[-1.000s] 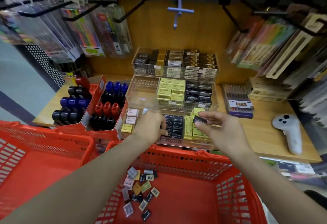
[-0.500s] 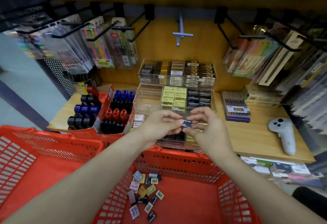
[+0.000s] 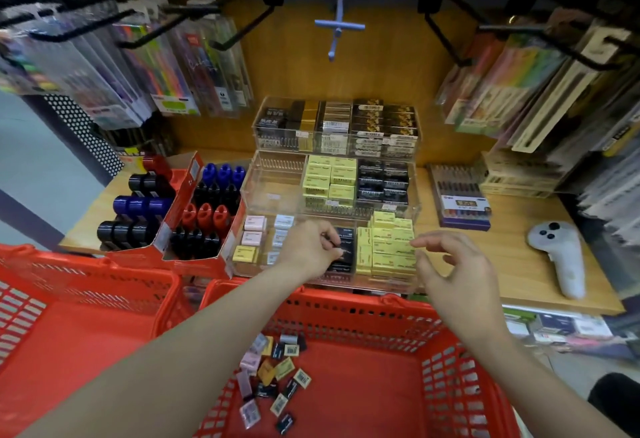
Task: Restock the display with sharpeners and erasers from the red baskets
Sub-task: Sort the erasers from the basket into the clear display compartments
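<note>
A clear tiered display (image 3: 332,209) on the wooden shelf holds rows of black, yellow and pale erasers. My left hand (image 3: 310,250) reaches into its front tier and pinches a small black eraser (image 3: 330,239) over the black eraser stack (image 3: 344,257). My right hand (image 3: 450,271) hovers just right of it, in front of the yellow erasers (image 3: 388,247), fingers loosely spread and holding nothing. Below my arms stands a red basket (image 3: 363,389) with several loose erasers (image 3: 273,375) on its floor.
A second red basket (image 3: 69,326) stands at the left. Red cartons of black, blue and red sharpeners (image 3: 194,216) sit left of the display. A white controller (image 3: 561,257) and a pen box (image 3: 460,198) lie on the shelf at right. Packaged pens hang overhead.
The black eraser passed from my right hand to my left. My left hand moved forward into the front tier with it, and my right hand drew away to the right with nothing in it.
</note>
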A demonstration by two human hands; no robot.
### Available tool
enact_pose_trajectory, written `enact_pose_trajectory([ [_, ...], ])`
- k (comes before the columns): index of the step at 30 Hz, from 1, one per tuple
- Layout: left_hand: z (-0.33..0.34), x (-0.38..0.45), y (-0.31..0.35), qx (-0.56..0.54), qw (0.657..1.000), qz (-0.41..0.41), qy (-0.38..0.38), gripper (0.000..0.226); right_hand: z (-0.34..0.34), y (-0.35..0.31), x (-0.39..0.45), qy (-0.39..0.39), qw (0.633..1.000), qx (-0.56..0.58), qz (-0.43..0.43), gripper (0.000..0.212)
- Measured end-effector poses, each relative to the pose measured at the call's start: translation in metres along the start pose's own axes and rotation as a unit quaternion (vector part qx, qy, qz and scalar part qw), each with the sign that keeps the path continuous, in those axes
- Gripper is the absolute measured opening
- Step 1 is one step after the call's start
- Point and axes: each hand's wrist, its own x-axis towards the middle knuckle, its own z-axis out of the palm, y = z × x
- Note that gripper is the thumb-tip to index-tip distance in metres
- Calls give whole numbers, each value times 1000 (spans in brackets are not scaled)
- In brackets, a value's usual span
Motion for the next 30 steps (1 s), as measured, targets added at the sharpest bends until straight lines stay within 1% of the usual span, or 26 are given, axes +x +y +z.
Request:
enact_pose_trajectory([
  [2,4,0,0,21,1000,11,2,11,2,3,4,-16,1000,-15,-13,20],
  [3,3,-1,-2,29,999,17,8,9,4,3,5,-37,998,-34,-25,22],
  [4,3,-1,-2,44,999,29,13,5,6,3,6,-64,995,-59,-37,28],
  [5,3,0,-2,66,997,44,20,7,9,5,6,-92,991,-86,-49,35],
  [7,1,0,-3,97,993,65,30,15,14,6,3,-127,979,-141,-73,40],
  [9,-2,0,-4,106,991,83,21,21,17,9,0,-121,974,-170,-92,37],
  [13,-7,-1,-11,117,984,132,-22,35,19,15,0,-98,973,-183,-105,34],
  [17,-5,0,-12,160,974,162,-18,32,21,15,1,-91,973,-186,-100,30],
  [21,-1,1,-19,123,979,160,-10,29,23,16,1,-86,973,-186,-106,30],
  [23,1,0,-22,123,979,164,3,28,23,16,1,-86,972,-189,-107,30],
  [26,1,0,-21,156,973,169,27,30,23,17,0,-86,973,-185,-105,31],
  [30,-3,3,-7,242,955,172,10,35,24,18,-1,-82,973,-185,-107,30],
])
